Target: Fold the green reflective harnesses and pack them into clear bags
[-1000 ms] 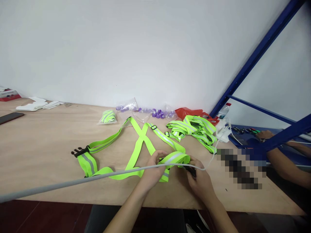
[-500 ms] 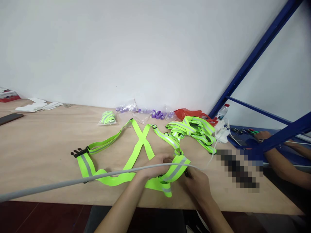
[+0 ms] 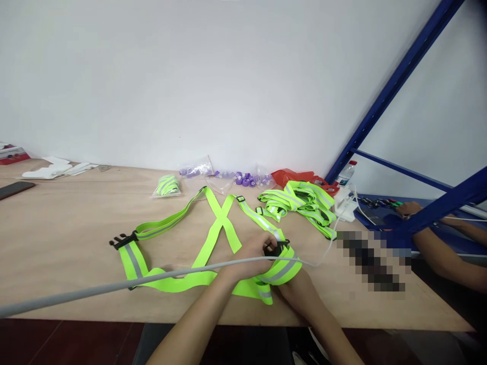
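Note:
A neon-green reflective harness (image 3: pixel 220 218) lies spread on the table, its straps crossing in an X. At its lower right, my left hand (image 3: pixel 255 254) is closed, with curled fingers on a black buckle (image 3: pixel 276 249). A wide strap loop with a grey stripe (image 3: pixel 283 271) bulges just right of that buckle. Behind and below this loop is my right hand (image 3: pixel 294 290), against the strap; its fingers are hidden. The harness's other end has a black prong buckle (image 3: pixel 124 240), lying free at the left. A grey cable (image 3: pixel 171 274) passes in front of my left wrist.
More reflective straps (image 3: pixel 300 200) are heaped at right, beside a red bag (image 3: pixel 291 176). Farther back are a bagged strap (image 3: pixel 167 185) and purple pieces (image 3: pixel 245 179). A power strip (image 3: pixel 345 205), a bottle (image 3: pixel 347 173) and a blue frame (image 3: pixel 399 86) stand right, near another person's arm (image 3: pixel 437 253).
My right hand has moved left and in behind the strap loop. The black buckle at my left fingers now shows, and the loop has shifted slightly right. The view has turned a little.

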{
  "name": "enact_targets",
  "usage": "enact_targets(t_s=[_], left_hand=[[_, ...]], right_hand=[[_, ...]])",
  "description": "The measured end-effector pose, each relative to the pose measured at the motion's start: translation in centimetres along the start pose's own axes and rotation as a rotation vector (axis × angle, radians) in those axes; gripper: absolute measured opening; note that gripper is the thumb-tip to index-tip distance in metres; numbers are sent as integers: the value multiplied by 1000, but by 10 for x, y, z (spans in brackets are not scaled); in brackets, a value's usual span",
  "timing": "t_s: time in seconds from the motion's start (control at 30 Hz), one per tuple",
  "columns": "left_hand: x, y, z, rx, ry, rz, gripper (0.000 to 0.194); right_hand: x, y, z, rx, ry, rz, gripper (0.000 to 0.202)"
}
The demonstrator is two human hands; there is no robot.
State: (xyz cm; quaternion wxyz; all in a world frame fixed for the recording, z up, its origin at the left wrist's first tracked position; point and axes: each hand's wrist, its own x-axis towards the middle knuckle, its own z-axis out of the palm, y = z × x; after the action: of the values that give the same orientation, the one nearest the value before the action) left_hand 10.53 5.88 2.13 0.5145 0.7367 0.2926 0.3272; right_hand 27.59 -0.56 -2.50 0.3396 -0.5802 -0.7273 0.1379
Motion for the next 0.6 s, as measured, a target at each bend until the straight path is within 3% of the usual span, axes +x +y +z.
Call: enact_targets(t_s=[0.17,0.3,0.47,0.6], left_hand=[[-2,13,-11,67,4,38,29],[-1,18,-19,162,-60,81,31],[4,28,-25,289,-122,170,43],[9,41,-25,335,-109,183,53]], right_hand=[[2,4,-21,254,2,72,38],[8,10,-33,415,36,223,32],[13,13,-27,681,27,372,55],[22,7,-21,830,113,387,54]])
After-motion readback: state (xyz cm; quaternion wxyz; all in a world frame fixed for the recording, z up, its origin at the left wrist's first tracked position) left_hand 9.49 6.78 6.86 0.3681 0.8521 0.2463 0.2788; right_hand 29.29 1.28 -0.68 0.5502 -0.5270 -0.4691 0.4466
